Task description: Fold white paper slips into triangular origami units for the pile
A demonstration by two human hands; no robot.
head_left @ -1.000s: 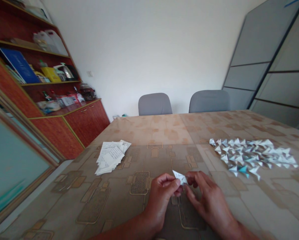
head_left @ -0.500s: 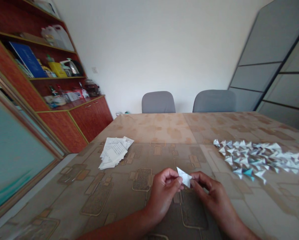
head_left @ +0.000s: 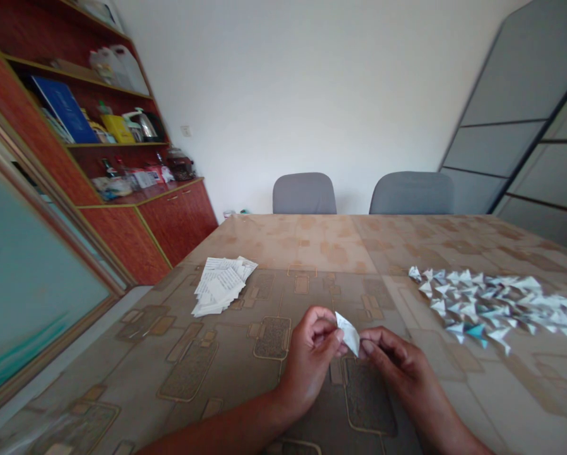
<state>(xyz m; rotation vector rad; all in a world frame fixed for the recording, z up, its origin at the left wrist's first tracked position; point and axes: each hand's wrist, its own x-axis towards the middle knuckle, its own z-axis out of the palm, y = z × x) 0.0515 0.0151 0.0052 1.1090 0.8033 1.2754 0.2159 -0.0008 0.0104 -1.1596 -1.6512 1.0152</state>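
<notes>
A small folded piece of white paper (head_left: pixel 348 333) is held up just over the table, near the front middle. My left hand (head_left: pixel 314 347) pinches its left side between thumb and fingers. At its lower right corner my right hand (head_left: pixel 394 360) is closed, thumb against fingertips, on the paper's edge. The right fingertips hide that corner. To the left lies a loose stack of printed paper pieces (head_left: pixel 221 285). Many small folded paper shapes (head_left: pixel 489 300), white with a few bluish ones, stand in rows at the right.
A patterned cloth covers the table (head_left: pixel 264 246). Behind its far edge are two grey chairs, a left one (head_left: pixel 304 193) and a right one (head_left: pixel 412 193). A red-brown shelf unit (head_left: pixel 170 221) with jugs and a kettle stands left, and grey panels (head_left: pixel 515 88) rise at right.
The folded paper has turned in my fingers and now looks narrower and more upright. Both hands stay almost in place. The whole view has shifted slightly.
</notes>
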